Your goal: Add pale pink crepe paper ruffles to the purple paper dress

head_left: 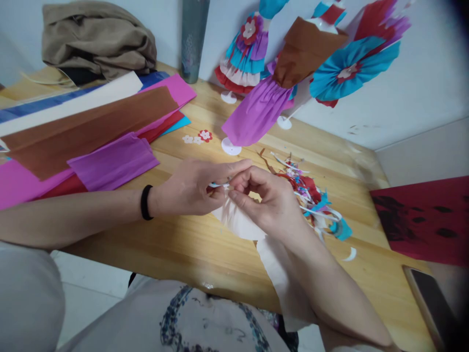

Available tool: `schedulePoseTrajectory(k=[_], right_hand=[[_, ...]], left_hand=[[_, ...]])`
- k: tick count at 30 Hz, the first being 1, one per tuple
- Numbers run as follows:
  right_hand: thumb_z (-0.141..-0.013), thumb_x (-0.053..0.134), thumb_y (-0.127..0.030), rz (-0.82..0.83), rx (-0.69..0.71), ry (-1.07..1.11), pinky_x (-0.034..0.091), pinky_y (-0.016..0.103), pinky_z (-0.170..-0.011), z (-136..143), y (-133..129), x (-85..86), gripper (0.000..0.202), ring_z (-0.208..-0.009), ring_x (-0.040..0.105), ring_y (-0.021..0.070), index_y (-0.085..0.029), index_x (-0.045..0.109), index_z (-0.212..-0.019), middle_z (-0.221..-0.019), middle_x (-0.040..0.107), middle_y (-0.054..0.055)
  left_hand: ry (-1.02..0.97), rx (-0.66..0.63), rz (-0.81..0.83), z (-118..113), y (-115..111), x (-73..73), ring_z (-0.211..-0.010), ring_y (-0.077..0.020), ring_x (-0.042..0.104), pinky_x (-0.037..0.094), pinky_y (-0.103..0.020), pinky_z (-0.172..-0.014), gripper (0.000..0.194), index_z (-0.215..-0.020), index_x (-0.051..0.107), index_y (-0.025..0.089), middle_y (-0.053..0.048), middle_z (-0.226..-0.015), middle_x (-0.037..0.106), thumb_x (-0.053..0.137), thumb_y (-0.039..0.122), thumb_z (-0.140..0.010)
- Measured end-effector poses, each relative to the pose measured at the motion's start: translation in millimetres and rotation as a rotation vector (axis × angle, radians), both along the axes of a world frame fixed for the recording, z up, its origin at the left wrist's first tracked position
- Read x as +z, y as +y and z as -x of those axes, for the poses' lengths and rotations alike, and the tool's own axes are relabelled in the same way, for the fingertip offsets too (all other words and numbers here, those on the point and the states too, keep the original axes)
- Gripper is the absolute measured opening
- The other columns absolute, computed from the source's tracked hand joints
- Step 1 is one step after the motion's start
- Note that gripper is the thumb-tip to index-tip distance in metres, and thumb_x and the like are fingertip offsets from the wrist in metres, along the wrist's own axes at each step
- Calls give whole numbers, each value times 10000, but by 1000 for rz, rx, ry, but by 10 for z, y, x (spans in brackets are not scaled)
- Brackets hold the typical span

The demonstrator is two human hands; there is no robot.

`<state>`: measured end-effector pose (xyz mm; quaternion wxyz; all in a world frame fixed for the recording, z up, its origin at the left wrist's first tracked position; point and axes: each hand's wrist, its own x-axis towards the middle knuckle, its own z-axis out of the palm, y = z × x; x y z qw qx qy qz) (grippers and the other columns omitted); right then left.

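Note:
Both hands meet over the front of the table, pinching the gathered edge of a white crepe paper strip (240, 220). My left hand (190, 188), with a black band at the wrist, is closed on the paper, and a thin pale-blue and white bit shows between its fingers. My right hand (271, 198) pinches the same edge between thumb and forefinger. The strip's loose end hangs under the right forearm past the table's edge. Exactly how the fingertips grip the folds is partly hidden.
Folded coloured paper, brown sheet (95, 127) uppermost, lies at left. Paper flower cutouts (205, 136) sit mid-table. Paper-dressed figures, one with a purple skirt (256, 117), stand at the back near a bottle (194, 41). Paper scraps (311, 195) and a phone (432, 303) lie right.

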<state>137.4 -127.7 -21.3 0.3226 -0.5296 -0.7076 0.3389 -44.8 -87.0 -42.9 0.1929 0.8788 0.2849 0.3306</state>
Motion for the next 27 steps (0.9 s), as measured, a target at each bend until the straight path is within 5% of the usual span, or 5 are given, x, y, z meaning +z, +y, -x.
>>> schedulePoseTrajectory(k=[9,27], right_hand=[[-763,625,-228,21,-7,71,433,290,-628,-39,61,-87,53,-639,511,135,-205,584,-788,-650,552,-21],[-804,599,-224,7,-3,31,438,290,-609,-2,10,-25,80,-618,551,131,-189,619,-735,-663,626,2]], left_hand=[[58,-39,-23,31,-15,36,-659,-104,610,400,-210,-602,623,-1379,507,128,8,-875,750,388,120,-767],[-14,-44,-49,4,9,-43,-593,-96,550,406,-205,-613,540,-1304,611,147,23,-690,664,432,129,-795]])
